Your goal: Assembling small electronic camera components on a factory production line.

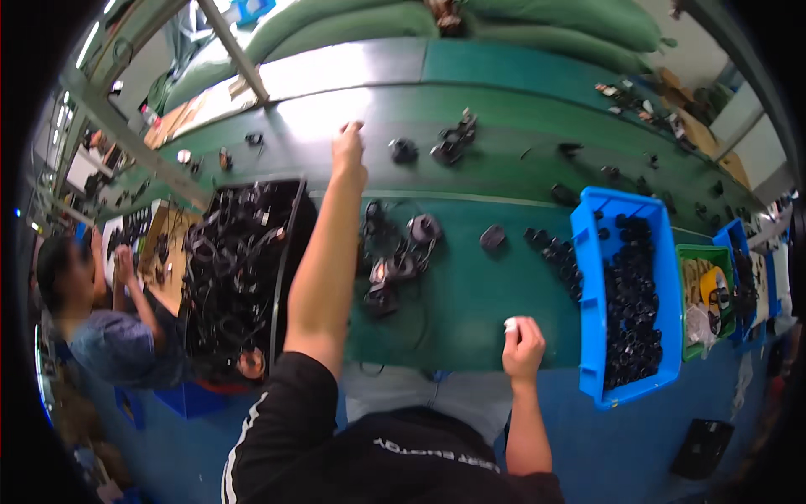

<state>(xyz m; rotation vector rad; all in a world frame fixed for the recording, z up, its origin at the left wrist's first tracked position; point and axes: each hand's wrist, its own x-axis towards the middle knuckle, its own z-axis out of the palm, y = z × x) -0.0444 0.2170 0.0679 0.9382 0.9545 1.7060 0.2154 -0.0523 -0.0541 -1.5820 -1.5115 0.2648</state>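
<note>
My left hand reaches far forward over the green belt, its fingers drawn together; a small dark spot shows at the fingertips, too small to name. Close to the near table edge, my right hand is curled with the fingers pressed together. Something white shows at a fingertip there, a wrap or a small piece, I cannot tell which. Between the hands lie black corded parts in a loose heap and a single dark flat part on the green tabletop.
A blue crate of small black round parts stands at the right, a green basket beyond it. At the left is a black bin heaped with black cords. Black parts lie along the belt. A co-worker sits far left.
</note>
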